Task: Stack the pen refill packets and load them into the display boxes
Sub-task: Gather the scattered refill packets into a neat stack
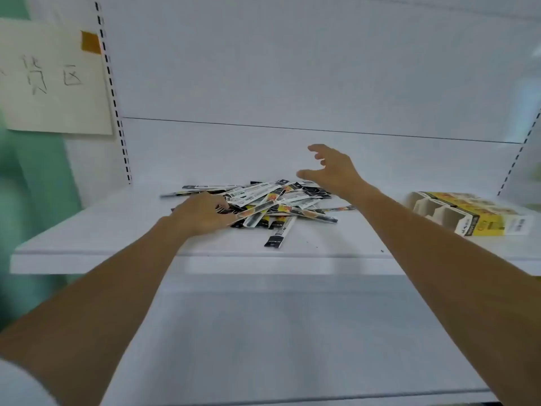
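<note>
On the white shelf, the left hand is the nearer one. It lies on the near-left edge of the pile of pen refill packets, fingers bent onto them; whether its grip pinches any is too blurred to tell. The packets lie crisscross, most with long axes running left to right. Farther back, the right hand hovers over the pile's far-right side, grip wide and holding nothing. The display box lies well apart to the right.
</note>
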Available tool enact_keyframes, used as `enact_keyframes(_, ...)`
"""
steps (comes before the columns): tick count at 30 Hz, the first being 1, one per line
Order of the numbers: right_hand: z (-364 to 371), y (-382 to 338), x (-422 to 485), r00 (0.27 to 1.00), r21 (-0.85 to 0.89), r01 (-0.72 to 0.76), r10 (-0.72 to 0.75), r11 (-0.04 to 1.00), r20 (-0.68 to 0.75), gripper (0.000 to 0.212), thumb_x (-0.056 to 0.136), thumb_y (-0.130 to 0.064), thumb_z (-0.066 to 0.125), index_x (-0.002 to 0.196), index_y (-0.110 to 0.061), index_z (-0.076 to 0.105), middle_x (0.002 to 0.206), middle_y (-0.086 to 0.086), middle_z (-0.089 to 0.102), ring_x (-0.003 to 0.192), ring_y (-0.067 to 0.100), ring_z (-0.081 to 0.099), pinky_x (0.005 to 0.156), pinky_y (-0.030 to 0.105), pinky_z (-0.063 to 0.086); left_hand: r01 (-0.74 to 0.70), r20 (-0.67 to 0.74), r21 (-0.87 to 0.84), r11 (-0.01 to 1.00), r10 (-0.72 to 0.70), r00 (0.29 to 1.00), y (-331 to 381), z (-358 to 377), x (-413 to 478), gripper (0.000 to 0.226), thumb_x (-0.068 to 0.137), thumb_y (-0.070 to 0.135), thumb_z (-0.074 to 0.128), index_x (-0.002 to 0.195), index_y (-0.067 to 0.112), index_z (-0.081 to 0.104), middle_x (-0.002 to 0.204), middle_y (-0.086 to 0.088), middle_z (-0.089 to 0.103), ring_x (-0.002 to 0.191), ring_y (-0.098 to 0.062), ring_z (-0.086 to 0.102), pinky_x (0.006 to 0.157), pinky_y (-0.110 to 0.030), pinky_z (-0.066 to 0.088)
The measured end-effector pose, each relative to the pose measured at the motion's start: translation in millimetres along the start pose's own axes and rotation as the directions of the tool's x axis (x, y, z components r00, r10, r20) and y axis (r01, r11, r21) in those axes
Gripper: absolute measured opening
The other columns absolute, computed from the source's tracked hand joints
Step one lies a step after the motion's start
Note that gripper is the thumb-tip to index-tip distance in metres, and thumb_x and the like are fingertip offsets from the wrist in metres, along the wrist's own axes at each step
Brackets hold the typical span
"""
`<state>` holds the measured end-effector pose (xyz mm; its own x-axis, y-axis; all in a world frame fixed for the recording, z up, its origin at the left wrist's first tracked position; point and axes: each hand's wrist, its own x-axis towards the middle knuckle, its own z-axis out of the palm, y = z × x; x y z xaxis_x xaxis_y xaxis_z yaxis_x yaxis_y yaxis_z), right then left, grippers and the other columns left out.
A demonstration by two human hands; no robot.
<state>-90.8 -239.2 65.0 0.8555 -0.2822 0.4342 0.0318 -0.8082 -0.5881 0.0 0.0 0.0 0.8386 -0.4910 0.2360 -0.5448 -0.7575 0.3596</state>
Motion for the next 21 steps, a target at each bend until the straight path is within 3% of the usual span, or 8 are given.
enact_keyframes(3,12,14,5,0.996,-0.129,-0.017,0.028,0.992,0.084,0.064,0.078,-0.022,0.073,0.135,-0.02,0.044,0.133,0.009,0.048,0.123,0.022,0.045,0.101,0.032,0.038,-0.08,-0.006,0.041,0.996,0.08,0.997,-6,9,14,0.019,0.082,0.042,0.06,0.095,0.029,0.067,0.1,0.006,0.061,0.1,-0.018,0.055,0.084,-0.034,0.046)
enact_keyframes(6,27,39,8,0.974,-0.24,-0.066,0.115,0.969,0.196,0.058,0.074,-0.016,0.072,0.128,-0.026,0.053,0.129,0.004,0.054,0.111,0.017,0.051,0.093,0.025,0.04,-0.159,-0.015,0.052,0.986,0.16,0.987,-10,18,26,0.005,0.082,0.039,0.061,0.082,0.036,0.065,0.087,0.009,0.063,0.089,-0.016,0.058,0.069,-0.03,0.045)
enact_keyframes(9,45,54,12,0.957,-0.287,-0.056,0.133,0.956,0.257,0.047,0.077,-0.017,0.07,0.123,-0.021,0.059,0.124,0.003,0.057,0.106,0.017,0.053,0.09,0.023,0.04,-0.246,-0.047,0.113,0.963,0.252,0.967,-8,19,38,0.016,0.085,0.042,0.06,0.092,0.03,0.068,0.089,0.004,0.06,0.087,-0.017,0.056,0.063,-0.029,0.036)
enact_keyframes(12,64,58,17,0.955,-0.333,-0.022,0.118,0.943,0.271,0.041,0.079,-0.011,0.062,0.119,-0.022,0.063,0.126,0.003,0.059,0.115,0.021,0.053,0.095,0.03,0.044,-0.291,-0.048,0.176,0.94,0.304,0.952,0,20,48,0.025,0.087,0.044,0.056,0.101,0.026,0.067,0.096,0.003,0.059,0.093,-0.018,0.056,0.068,-0.03,0.039)
enact_keyframes(16,82,53,26,0.968,-0.338,0.032,0.056,0.941,0.246,0.044,0.078,-0.009,0.058,0.118,-0.028,0.064,0.122,0.003,0.062,0.109,0.022,0.056,0.09,0.028,0.045,-0.297,-0.096,0.056,0.953,0.301,0.949,3,24,60,0.031,0.085,0.045,0.06,0.106,0.024,0.063,0.095,0.006,0.063,0.088,-0.016,0.058,0.077,-0.034,0.048)
enact_keyframes(21,99,43,27,0.982,-0.209,0.117,-0.082,0.971,0.167,0.035,0.076,-0.007,0.064,0.11,-0.011,0.057,0.106,0.007,0.063,0.099,0.026,0.058,0.083,0.035,0.049,-0.311,-0.15,0.03,0.95,0.312,0.938,2,25,71,0.025,0.087,0.041,0.059,0.104,0.024,0.065,0.101,0.002,0.061,0.093,-0.017,0.057,0.072,-0.029,0.039)
